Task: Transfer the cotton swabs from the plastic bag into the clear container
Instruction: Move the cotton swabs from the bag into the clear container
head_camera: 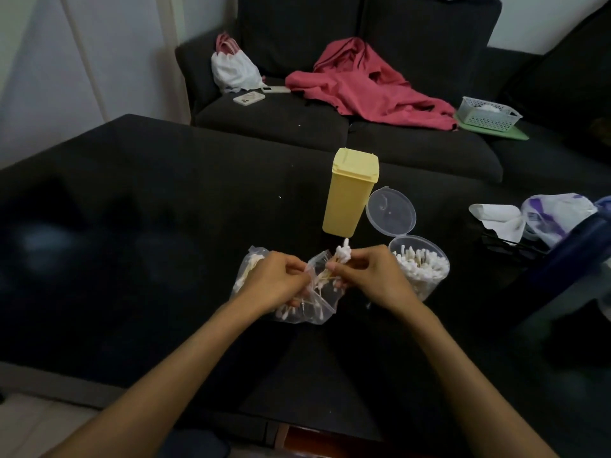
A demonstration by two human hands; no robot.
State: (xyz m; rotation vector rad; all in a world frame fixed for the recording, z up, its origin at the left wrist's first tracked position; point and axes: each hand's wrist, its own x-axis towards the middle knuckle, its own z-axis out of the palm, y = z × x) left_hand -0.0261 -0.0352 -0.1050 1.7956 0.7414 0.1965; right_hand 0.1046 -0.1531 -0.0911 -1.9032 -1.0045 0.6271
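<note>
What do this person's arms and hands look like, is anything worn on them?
Both forearms are bare as far as the picture shows: no sleeve reaches into view. The left hand and the right hand wear no gloves. I can make out no watch, bracelet or ring, though the light is dim and some fingers are hidden.

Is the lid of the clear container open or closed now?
Open. The round lid stands tilted up behind the clear container, and the cotton swabs inside show uncovered from above.
</note>
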